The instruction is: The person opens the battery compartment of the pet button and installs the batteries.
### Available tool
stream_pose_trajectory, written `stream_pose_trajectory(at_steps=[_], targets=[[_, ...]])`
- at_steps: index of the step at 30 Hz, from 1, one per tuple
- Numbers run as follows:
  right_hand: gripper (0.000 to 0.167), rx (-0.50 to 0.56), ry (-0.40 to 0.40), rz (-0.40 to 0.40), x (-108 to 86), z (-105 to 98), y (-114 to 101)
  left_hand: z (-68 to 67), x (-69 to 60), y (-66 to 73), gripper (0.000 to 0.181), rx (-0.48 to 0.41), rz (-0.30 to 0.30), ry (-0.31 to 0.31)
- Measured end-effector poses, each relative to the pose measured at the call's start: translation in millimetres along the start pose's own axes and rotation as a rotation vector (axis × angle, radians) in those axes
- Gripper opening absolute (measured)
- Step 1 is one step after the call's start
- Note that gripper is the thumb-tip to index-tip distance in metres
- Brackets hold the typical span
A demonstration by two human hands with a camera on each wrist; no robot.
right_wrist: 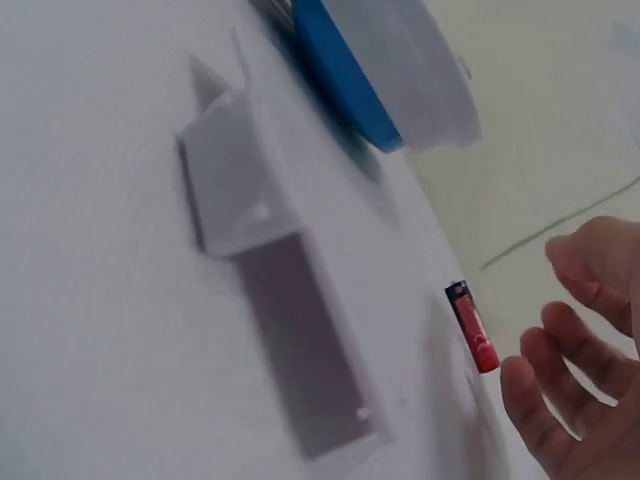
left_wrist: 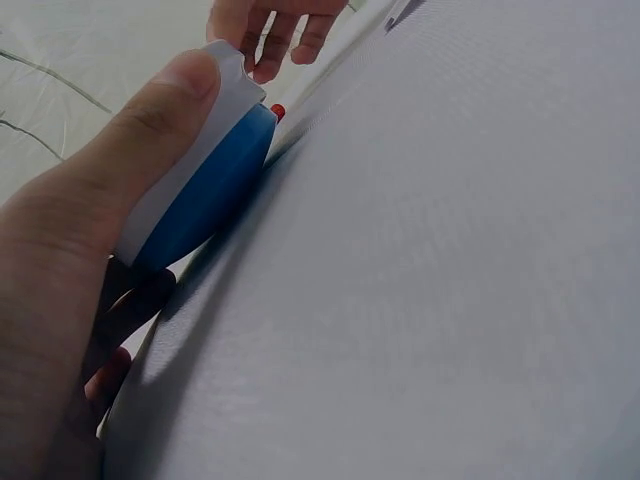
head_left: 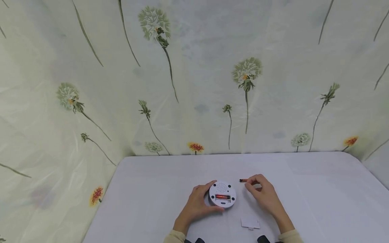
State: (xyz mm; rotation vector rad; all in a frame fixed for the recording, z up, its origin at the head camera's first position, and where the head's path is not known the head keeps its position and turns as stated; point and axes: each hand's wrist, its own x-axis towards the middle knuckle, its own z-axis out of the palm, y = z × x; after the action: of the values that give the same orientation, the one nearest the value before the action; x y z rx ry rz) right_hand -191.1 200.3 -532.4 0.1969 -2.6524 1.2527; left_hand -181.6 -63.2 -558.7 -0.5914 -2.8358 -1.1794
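A round white device [head_left: 217, 189] with a blue side [right_wrist: 345, 85] is gripped by its rim in my left hand [head_left: 197, 203], thumb and fingers on opposite sides. Its underside faces up, showing speaker holes and an uncovered battery compartment with a red battery [head_left: 223, 196] in it. To the right, my right hand [head_left: 263, 193] hovers low over the table, beside a loose red and black battery [head_left: 243, 180]. In the right wrist view that battery [right_wrist: 472, 328] lies on the table, with the fingertips [right_wrist: 518, 385] close to it and the thumb and fingers apart.
A white battery cover [head_left: 250, 223] lies on the white table [head_left: 146, 195], nearer to me, between the forearms. Behind the table hangs a pale sheet [head_left: 200, 84] printed with dandelions. The table's far edge runs along its foot.
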Motion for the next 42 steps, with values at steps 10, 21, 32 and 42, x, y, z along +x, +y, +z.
stream_pose_trajectory(at_steps=[10, 21, 32, 42], targets=[[0.039, 0.052, -0.035, -0.094, 3.5, 0.6, 21.8, 1.6, 1.5, -2.6, 0.093, 0.007, 0.047, 0.023], [0.037, -0.137, -0.1, -0.14, 3.9, 9.9, 24.2, -2.9, 1.5, -2.2, 0.093, 0.009, 0.016, 0.01], [0.03, -0.237, -0.022, -0.109, 4.6, 14.8, 21.3, -1.4, 0.5, -1.3, 0.093, 0.011, -0.028, -0.002], [0.012, -0.281, 0.022, -0.052, 4.0, 11.8, 15.8, -2.3, 2.3, 2.1, 0.092, -0.005, -0.021, -0.015]])
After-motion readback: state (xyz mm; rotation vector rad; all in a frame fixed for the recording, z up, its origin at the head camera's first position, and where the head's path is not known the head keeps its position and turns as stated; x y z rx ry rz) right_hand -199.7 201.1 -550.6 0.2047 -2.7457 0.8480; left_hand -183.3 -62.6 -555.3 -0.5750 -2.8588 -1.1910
